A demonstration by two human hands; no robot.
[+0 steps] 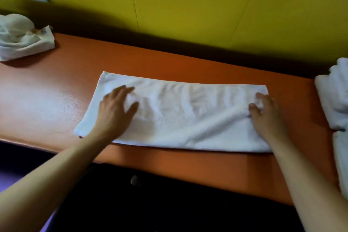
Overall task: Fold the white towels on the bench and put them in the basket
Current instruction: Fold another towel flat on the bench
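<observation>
Left hand point(116, 103) flat, fingers spread on towel's left end | right hand point(263, 109) at right end, fingers seemingly bunching cloth, blurred | white towel point(180, 115) a long strip mid-bench point(56, 100) | soft, light, limp; take by end corners | crumpled towels point(20, 37) far left, folded stack point(337, 96) right.

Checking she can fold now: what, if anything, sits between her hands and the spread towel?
Nothing visible. The left hand and right hand both rest directly on the white towel.
</observation>
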